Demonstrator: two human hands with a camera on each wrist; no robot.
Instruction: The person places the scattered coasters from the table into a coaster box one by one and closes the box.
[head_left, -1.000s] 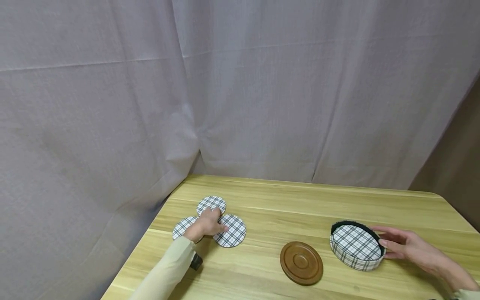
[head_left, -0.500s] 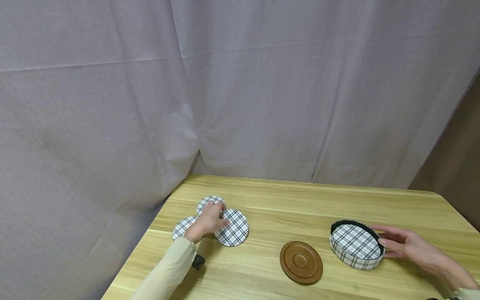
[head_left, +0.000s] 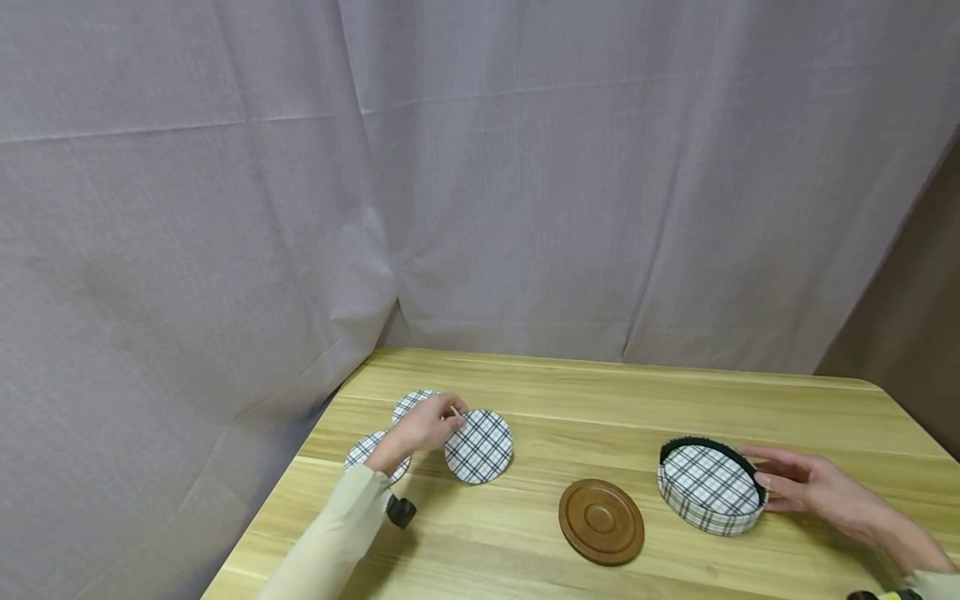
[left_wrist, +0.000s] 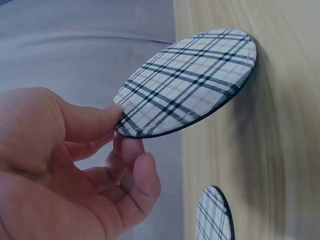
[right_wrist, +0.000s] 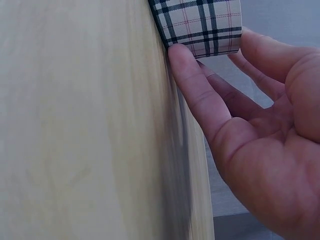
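My left hand (head_left: 427, 423) pinches a round plaid coaster (head_left: 480, 448) by its edge, thumb on top and fingers beneath. In the left wrist view this coaster (left_wrist: 190, 82) tilts above the table. Two matching coasters lie under and beside that hand: a far coaster (head_left: 410, 404) and a near coaster (head_left: 363, 450), both partly covered by it. At the right, my right hand (head_left: 813, 487) holds the side of a round plaid coaster holder (head_left: 708, 521), thumb at the rim and fingers along the outer wall (right_wrist: 205, 30). A plaid coaster (head_left: 712, 479) lies inside the holder.
A round brown wooden coaster (head_left: 602, 522) lies on the wooden table (head_left: 570, 417) left of the holder. A grey curtain (head_left: 510, 208) hangs behind the table's far edge.
The left hand has lifted the plaid coaster off the table and carried it slightly right, away from the other two. The right hand and holder have stayed nearly still.
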